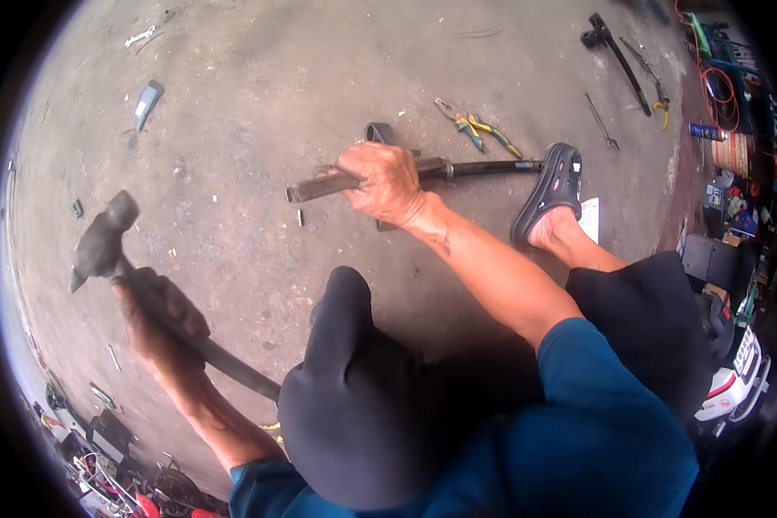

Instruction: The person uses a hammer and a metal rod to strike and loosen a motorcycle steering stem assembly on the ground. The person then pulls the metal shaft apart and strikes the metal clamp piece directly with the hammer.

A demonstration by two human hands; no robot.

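My left hand (158,324), out at the left, is wrapped around the handle of a hammer (104,244). The hammer's head is raised and slightly blurred. In the middle, my right hand (384,180) grips a grey metal tube (319,187) lying sideways. From the tube's right end a thinner dark rod (488,167) runs to my foot in a black clog (551,194). A short round metal collar (378,133) shows just behind my right hand; how it joins the tube is hidden. Below the tube's left end, a small metal pin (300,217) sits on the floor.
Pliers with green and yellow handles (477,127) lie beyond the rod. A grey-blue utility knife (148,104) and a wrench (140,37) are at the far left. A black T-shaped tool (622,65) lies far right. Cluttered parts and a spray can (708,131) line the right side.
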